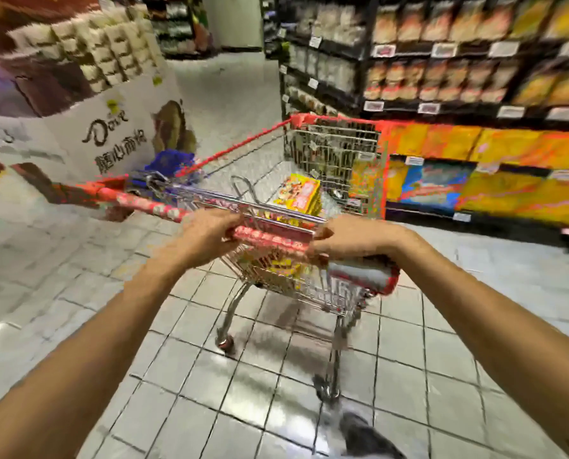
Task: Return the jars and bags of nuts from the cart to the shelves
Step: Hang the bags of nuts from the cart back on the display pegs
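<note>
Shop aisle, tiled floor (pixel 243 392). Shelves (pixel 402 54) run down the right side, packed with rows of bagged goods, too smeared to read. A white Dove display stand (pixel 111 127) is on the left.

The cart (pixel 336 154), wire with red trim, sits between them, angled nose-first toward the shelves. Likely it is being steered in close so stock can be lifted straight across.

Left hand (pixel 207 236) and right hand (pixel 352 240) both wrap the red handle (pixel 270 238), fingers curled over the top and set apart along the bar. That is a steering grip; neither hand holds goods.

Task goods are all in the cart basket. A yellow pack (pixel 298 193) with pink and red print lies flat near the front, and more yellow packaging shows through the wire under the handle. No jars can be made out. Nothing looks reshelved yet.
</note>
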The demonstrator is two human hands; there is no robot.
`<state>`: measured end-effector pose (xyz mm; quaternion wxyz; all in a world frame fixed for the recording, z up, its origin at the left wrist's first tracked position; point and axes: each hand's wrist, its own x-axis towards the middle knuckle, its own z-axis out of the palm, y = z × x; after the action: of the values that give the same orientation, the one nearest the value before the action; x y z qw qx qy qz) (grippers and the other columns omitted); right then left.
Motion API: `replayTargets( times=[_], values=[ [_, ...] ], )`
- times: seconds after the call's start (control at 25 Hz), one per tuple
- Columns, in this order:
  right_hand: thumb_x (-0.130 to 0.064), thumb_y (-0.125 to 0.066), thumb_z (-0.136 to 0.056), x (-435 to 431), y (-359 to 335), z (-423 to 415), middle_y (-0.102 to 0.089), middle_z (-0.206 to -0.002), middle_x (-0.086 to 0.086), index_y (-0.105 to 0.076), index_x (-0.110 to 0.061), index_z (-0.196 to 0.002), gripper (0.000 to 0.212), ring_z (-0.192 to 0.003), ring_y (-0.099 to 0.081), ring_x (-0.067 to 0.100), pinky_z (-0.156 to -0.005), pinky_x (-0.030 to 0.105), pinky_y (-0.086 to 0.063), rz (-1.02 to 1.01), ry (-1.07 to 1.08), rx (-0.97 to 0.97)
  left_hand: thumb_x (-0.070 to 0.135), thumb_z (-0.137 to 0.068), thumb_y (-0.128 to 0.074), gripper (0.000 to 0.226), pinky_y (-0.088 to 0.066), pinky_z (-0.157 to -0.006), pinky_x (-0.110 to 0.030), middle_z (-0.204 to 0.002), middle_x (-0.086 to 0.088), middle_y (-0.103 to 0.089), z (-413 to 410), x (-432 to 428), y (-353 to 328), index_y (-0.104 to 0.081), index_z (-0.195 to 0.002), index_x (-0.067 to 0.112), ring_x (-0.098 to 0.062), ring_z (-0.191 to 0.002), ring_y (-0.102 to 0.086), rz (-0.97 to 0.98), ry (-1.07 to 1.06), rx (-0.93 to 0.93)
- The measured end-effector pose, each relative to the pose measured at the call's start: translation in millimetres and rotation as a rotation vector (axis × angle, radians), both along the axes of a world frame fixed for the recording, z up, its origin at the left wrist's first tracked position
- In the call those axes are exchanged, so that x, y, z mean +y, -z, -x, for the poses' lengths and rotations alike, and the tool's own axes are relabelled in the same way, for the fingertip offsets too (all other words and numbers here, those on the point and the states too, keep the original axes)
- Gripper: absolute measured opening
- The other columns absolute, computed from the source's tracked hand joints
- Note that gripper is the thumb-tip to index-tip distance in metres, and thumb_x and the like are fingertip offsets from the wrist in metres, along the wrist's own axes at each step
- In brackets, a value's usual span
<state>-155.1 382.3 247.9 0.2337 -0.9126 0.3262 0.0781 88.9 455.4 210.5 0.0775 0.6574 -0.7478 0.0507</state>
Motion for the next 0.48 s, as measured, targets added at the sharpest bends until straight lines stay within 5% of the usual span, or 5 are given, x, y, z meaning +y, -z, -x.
replayTargets(
  times=[0.16,0.32,0.48],
  values=[
    [-0.038,-0.053,-0.092,53.1,-3.2,35.3,-0.053,-0.064,0.004,-0.049,-0.016,-0.055,0.044,-0.067,-0.048,0.019,-0.064,0.031,-0.035,0.037,0.240,-0.005,0.018,-0.077,-0.069,0.022,-0.050,-0.070,-0.040,-0.095,-0.014,-0.070,5.5,29.7,5.1,-0.067,-0.097,0.009,-0.033,-0.088,-0.066,0.012,0.170,0.002],
    [-0.038,-0.049,-0.094,109.9,-4.3,77.7,-0.055,-0.062,0.001,-0.051,-0.015,-0.058,0.043,-0.068,-0.051,0.021,-0.051,0.020,-0.031,0.052,0.341,0.065,0.051,-0.079,-0.060,0.036,-0.049,-0.068,-0.034,-0.098,-0.001,-0.071,31.4,71.0,8.7,-0.062,-0.107,0.029,-0.027,-0.089,-0.068,-0.009,0.177,-0.223],
    [-0.059,-0.041,-0.090,185.0,-10.4,117.1,-0.056,-0.064,-0.008,-0.053,-0.024,-0.064,0.045,-0.067,-0.054,0.015,-0.061,0.027,-0.036,0.070,0.418,0.116,0.056,-0.067,-0.068,0.041,-0.037,-0.047,-0.024,-0.074,-0.001,-0.072,75.7,135.4,2.8,-0.066,-0.091,0.023,-0.023,-0.062,-0.069,-0.001,0.269,-0.401]
  ],
)
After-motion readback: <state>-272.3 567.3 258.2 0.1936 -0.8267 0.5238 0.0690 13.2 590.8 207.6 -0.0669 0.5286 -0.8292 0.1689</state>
